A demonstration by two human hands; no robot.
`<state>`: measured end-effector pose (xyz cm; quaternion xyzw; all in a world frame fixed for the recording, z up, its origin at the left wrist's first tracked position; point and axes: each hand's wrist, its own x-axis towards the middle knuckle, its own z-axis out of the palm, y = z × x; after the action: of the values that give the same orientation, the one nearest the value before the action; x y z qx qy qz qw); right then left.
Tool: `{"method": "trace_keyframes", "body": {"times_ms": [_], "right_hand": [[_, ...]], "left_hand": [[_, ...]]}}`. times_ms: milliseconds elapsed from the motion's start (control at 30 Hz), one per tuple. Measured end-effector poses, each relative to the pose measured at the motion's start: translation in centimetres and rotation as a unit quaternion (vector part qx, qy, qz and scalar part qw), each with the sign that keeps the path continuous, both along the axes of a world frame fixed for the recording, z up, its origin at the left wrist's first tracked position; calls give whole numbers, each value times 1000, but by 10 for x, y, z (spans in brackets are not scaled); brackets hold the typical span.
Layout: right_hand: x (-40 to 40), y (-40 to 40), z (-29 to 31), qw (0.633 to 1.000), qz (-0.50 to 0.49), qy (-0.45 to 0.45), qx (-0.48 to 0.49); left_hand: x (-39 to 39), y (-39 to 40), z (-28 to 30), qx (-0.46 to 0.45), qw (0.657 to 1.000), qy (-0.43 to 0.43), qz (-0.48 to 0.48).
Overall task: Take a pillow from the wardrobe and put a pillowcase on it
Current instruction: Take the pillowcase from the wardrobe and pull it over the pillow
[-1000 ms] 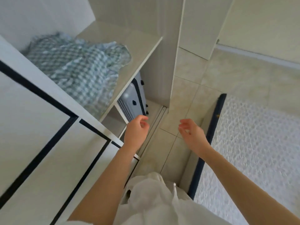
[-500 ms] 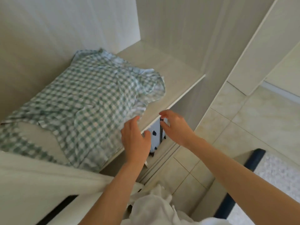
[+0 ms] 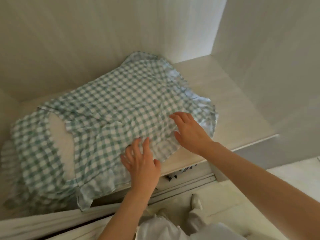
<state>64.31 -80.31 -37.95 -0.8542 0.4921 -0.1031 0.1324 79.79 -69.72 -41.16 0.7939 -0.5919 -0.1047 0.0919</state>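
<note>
A green-and-white checked pillowcase [image 3: 110,108] with a frilled edge lies spread over a cream pillow [image 3: 60,135] on the wardrobe shelf [image 3: 225,104]. The pillow shows only through a gap at the left; the rest is covered. My left hand [image 3: 141,163] rests flat, fingers spread, on the cloth at the shelf's front edge. My right hand [image 3: 188,130] lies on the cloth a little further right and back, fingers apart, nothing gripped.
The wardrobe's pale back wall [image 3: 86,40] and right side panel [image 3: 268,58] enclose the shelf. A sliding-door track [image 3: 187,186] runs below the shelf's front edge. Something dark-spotted [image 3: 180,172] sits under the shelf. Tiled floor [image 3: 294,174] lies at the right.
Both hands have risen from near the floor and track to the shelf and now lie on the checked cloth. The view swung from the floor and bed to the wardrobe shelf.
</note>
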Motion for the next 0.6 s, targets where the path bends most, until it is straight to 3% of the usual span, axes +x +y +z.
{"method": "trace_keyframes", "body": {"times_ms": [167,267,467,600], "right_hand": [[8,-48,-4,985,130,107,-44],[12,-66,-10,970,180,154,-47],[27,-85,-15,961,173,214,-37],[35,-97,-7,961,164,213,-65]], "left_hand": [[-8,-19,-1,-54,992,-54,98],[0,-23,2,-39,980,-97,168],[43,-16,1,46,947,-102,300],[51,-16,-5,53,943,-114,307]]}}
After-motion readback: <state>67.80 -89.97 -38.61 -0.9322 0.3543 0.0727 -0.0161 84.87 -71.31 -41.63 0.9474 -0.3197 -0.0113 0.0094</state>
